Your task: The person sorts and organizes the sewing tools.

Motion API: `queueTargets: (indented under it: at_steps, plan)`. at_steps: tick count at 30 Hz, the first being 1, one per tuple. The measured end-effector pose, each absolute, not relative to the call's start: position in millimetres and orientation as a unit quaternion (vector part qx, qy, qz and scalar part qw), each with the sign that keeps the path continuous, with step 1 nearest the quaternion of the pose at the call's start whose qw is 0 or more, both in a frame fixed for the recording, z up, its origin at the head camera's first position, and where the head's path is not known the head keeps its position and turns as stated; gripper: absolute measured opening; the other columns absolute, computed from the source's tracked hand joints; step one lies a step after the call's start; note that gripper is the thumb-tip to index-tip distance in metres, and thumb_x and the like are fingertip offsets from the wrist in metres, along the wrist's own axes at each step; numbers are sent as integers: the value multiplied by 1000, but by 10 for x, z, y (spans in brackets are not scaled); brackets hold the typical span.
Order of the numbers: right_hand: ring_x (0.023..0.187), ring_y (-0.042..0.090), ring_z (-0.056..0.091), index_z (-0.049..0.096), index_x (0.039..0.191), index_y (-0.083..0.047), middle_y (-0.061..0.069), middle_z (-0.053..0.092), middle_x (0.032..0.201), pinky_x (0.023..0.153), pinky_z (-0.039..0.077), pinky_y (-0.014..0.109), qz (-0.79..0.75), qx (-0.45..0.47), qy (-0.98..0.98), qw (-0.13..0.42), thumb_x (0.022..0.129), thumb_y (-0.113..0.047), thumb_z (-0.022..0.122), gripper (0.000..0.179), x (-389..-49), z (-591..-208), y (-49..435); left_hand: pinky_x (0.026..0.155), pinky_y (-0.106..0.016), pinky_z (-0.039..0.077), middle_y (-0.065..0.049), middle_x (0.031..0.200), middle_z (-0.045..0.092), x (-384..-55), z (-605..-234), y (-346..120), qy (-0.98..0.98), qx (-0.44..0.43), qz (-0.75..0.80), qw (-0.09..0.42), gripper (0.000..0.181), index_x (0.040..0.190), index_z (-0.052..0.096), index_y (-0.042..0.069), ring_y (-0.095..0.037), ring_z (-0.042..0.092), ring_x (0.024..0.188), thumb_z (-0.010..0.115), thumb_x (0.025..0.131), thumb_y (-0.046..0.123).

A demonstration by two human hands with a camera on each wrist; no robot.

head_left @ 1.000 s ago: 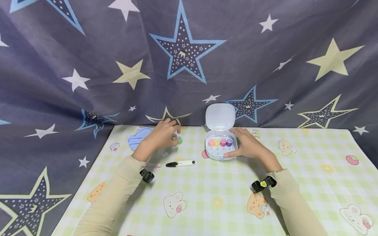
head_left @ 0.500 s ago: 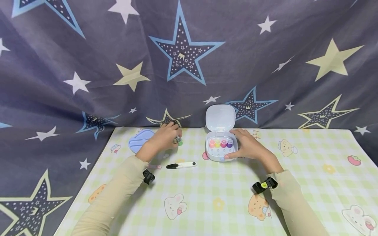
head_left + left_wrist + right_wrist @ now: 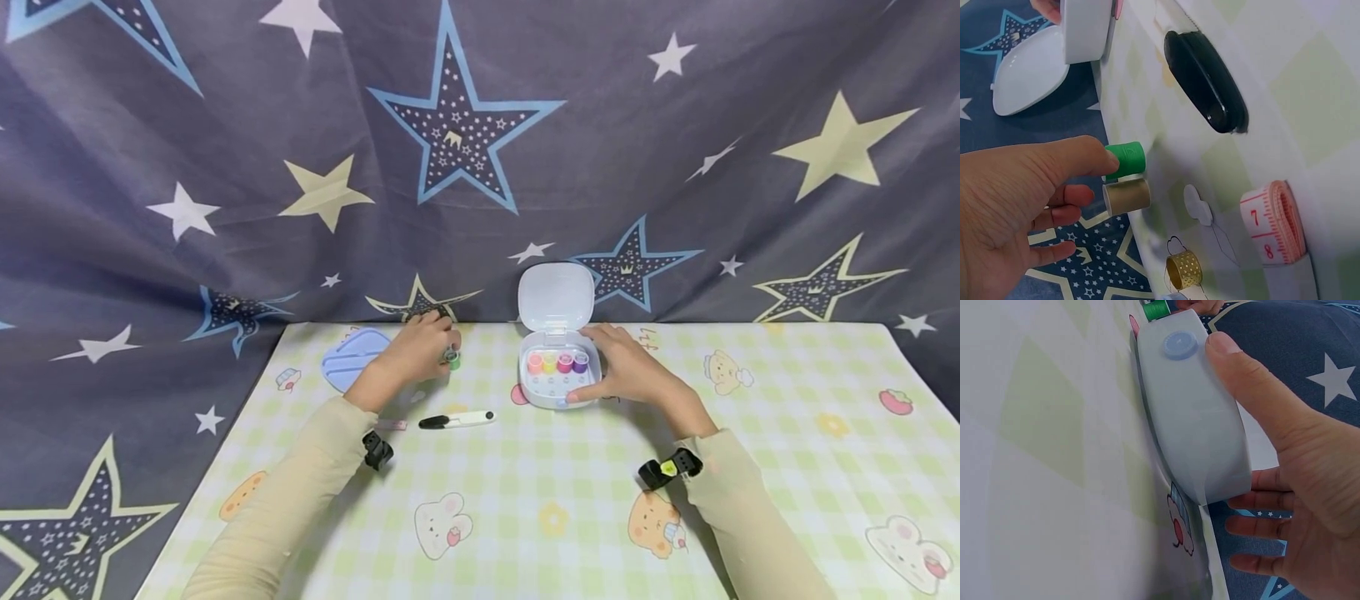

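My left hand (image 3: 417, 347) is at the back left of the table, with its thumb and finger pinching a green thread spool (image 3: 1127, 159). Right beside that one is a brown thread spool (image 3: 1127, 197). On the right, my right hand (image 3: 637, 371) grips a white sewing box (image 3: 1194, 419), its thumb at the front rim by the blue catch and its fingers along the far side. The box's lid (image 3: 557, 297) stands raised. Pink, yellow, magenta and purple spools (image 3: 565, 363) sit in a row inside, behind rows of bare pegs.
Thread snips (image 3: 457, 420) with a black end lie in front of the left hand. Near them is a rolled tape measure (image 3: 1274, 222). A gold thimble (image 3: 1184, 270) and a blue divided tray (image 3: 356, 358) are by the left wrist. A starry curtain (image 3: 480, 233) hangs behind the table.
My left hand has shifted slightly right and closed in on the green spool, and the brown one is now hidden from the head view. My right hand stays on the box.
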State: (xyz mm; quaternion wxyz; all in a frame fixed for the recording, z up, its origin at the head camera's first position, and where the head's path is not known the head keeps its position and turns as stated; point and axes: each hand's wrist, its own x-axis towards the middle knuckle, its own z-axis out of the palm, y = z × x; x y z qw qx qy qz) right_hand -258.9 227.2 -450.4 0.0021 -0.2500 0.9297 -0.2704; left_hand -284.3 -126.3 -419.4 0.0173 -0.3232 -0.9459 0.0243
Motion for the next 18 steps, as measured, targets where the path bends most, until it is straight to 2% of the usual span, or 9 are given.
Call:
queueTargets:
  at_steps: [9, 18]
  plan:
    - [134, 45, 46, 44, 146, 7, 27, 49, 147, 115, 37, 60, -267, -245, 932, 7, 64, -50, 94, 112, -2584, -4491, 2271, 91, -46, 47, -4, 102, 64, -2837, -4196, -1239, -943, -330, 23, 31, 19, 100, 75, 13, -26, 51, 99, 81, 84, 21]
    - [134, 45, 46, 44, 147, 7, 27, 49, 148, 115, 37, 60, -269, -245, 931, 9, 64, -50, 94, 112, -2587, -4489, 2274, 102, -52, 46, -4, 99, 62, -2814, -4193, -1204, -940, -337, 27, 40, 17, 97, 75, 13, -27, 53, 101, 80, 85, 23]
